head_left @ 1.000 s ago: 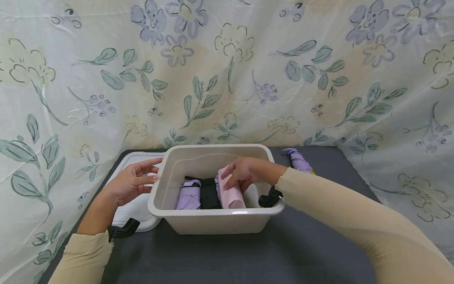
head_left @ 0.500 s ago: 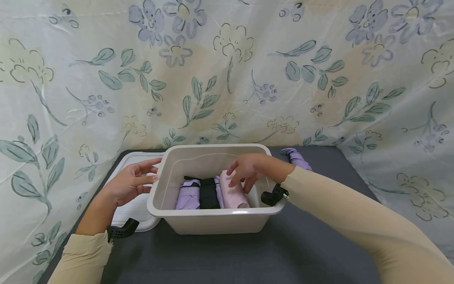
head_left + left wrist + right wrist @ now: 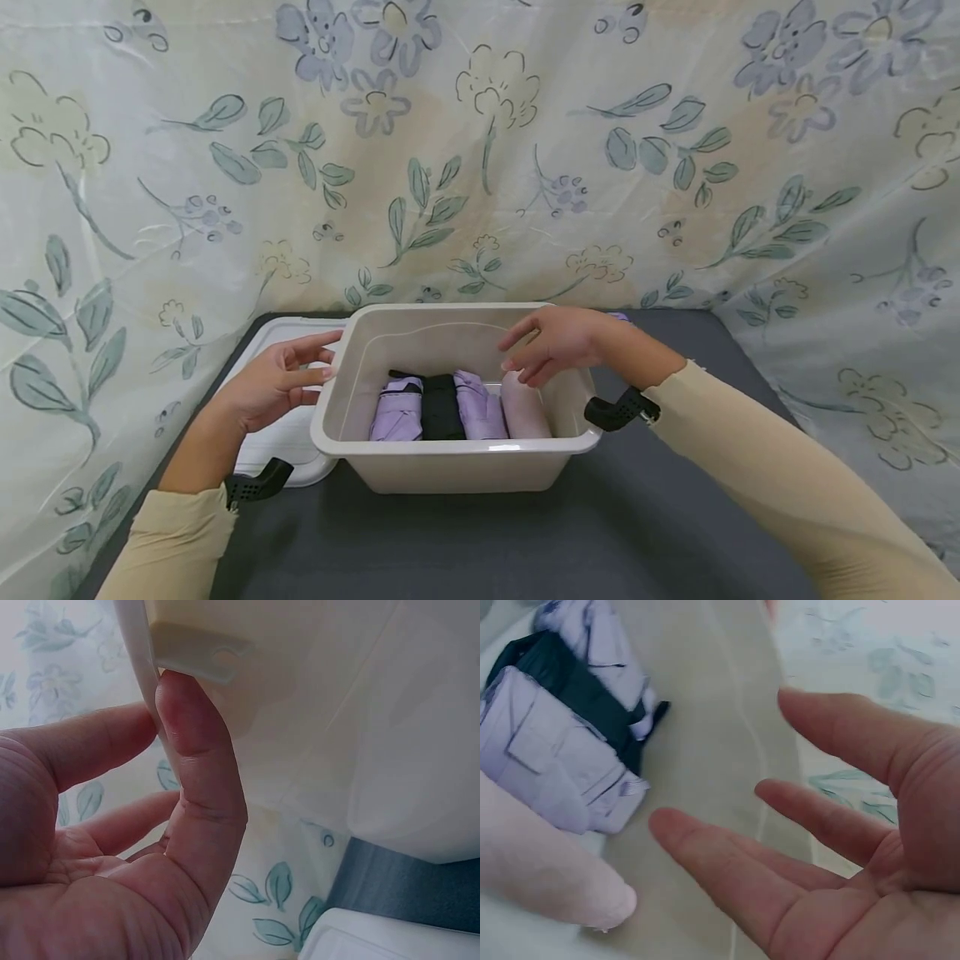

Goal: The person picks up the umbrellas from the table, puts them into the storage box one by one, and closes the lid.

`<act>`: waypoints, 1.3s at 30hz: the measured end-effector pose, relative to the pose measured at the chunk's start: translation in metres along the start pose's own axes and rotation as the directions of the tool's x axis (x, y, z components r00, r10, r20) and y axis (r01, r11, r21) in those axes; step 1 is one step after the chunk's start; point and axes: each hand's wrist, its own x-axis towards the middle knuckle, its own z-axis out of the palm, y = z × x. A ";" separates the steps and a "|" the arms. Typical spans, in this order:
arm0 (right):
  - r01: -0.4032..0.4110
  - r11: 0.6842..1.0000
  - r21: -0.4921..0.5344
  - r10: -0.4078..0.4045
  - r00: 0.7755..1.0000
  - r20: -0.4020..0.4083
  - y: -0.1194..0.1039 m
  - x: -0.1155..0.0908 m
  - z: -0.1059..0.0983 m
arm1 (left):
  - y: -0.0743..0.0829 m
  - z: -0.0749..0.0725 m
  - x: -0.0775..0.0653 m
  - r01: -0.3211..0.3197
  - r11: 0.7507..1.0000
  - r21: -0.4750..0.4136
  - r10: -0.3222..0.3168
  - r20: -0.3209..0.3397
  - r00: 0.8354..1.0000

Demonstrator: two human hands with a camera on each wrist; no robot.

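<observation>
The person wears a long-sleeved beige garment. The left sleeve ends in a wrinkled cuff; the right sleeve is long and shows creases at its near part. On each wrist sits a curved black device, the left one with small dots, the right one with a small shiny piece.

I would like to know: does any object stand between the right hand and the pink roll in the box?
Nothing visible stands between the right hand and the pink roll; the right wrist view shows the box wall behind the gap. A purple bundle lies beside the roll.
</observation>
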 end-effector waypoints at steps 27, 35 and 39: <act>0.412 0.851 0.324 -0.358 0.908 -0.217 0.055 -0.044 -0.028 | -0.001 0.001 0.000 0.005 1.000 -0.024 -0.006 -0.010 1.000; 0.491 0.775 0.398 -0.418 0.871 -0.258 0.077 -0.053 -0.037 | -0.002 0.001 0.001 0.004 1.000 -0.024 -0.005 -0.012 1.000; 0.531 0.735 0.421 -0.451 0.847 -0.281 0.088 -0.058 -0.042 | -0.001 0.000 0.000 0.004 1.000 -0.020 -0.005 -0.014 1.000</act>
